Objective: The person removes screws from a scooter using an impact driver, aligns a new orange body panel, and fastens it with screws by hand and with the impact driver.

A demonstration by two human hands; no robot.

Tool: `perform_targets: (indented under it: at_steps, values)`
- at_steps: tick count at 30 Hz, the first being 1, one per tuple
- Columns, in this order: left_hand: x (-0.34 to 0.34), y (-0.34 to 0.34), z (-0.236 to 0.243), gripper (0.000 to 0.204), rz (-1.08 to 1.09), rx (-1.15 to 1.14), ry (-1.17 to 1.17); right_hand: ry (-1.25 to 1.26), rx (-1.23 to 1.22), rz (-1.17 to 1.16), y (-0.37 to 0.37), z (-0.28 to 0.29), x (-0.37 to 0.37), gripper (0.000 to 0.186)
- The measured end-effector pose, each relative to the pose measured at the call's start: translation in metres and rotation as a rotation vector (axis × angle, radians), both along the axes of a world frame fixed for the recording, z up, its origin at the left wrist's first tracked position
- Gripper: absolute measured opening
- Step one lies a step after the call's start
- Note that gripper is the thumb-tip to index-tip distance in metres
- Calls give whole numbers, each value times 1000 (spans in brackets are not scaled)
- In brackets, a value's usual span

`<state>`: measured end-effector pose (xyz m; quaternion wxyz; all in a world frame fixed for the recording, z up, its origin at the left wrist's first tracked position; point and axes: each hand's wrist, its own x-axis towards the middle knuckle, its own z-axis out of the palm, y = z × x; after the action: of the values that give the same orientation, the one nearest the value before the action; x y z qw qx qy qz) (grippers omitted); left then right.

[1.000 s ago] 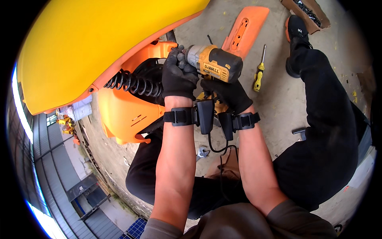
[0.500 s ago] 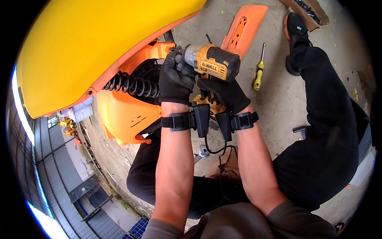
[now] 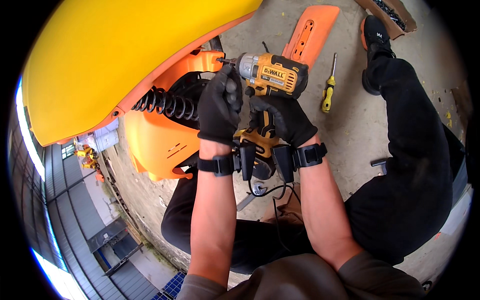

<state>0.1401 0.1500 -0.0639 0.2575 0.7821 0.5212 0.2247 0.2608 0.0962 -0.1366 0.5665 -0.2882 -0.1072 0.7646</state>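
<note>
My right hand (image 3: 281, 117), in a black glove, grips the handle of a yellow and black cordless driver (image 3: 272, 75). Its bit points left into an orange plastic body part (image 3: 197, 62) under a large yellow panel (image 3: 115, 60). My left hand (image 3: 220, 105), also gloved, is wrapped around the driver's nose just behind the bit. A black coil spring (image 3: 165, 104) lies just left of that hand. Both wrists carry black strapped devices.
A yellow-handled screwdriver (image 3: 328, 92) lies on the concrete floor to the right. An orange slotted panel (image 3: 310, 32) lies beyond the driver. My legs in black trousers (image 3: 410, 165) stretch right, one shoe (image 3: 374, 37) near a cardboard box (image 3: 392, 12). A metal tool (image 3: 252, 195) lies below my wrists.
The driver and both hands have shifted slightly left and up, bringing the bit closer against the orange part. Grip on the tool is unchanged.
</note>
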Motion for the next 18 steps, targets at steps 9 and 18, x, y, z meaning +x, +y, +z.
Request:
perform_targets:
  at_steps: [9,18]
  values:
    - [-28,-51,25,27,156,-383,-70,-251,176,-112,-1,3,-6,24]
    - [-53,-80,65,39,70,-524,296,206,-80,63,-1,18,1,27]
